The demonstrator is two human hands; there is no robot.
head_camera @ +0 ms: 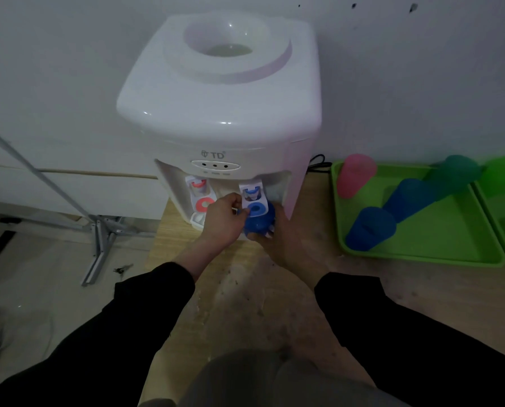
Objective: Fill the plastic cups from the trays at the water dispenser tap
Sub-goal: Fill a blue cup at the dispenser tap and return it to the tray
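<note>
Right hand (288,243) tight around blue cup (258,229); left hand (221,221) in pinch on blue tap (254,201).

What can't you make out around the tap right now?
Head view:
- Water level in the blue cup: hidden by the blue tap and the left hand.
- Any water stream: hidden behind the tap.
- Second green tray: cut off by the right edge.
- Labels under the indicator lights: too small, blurred.
</note>
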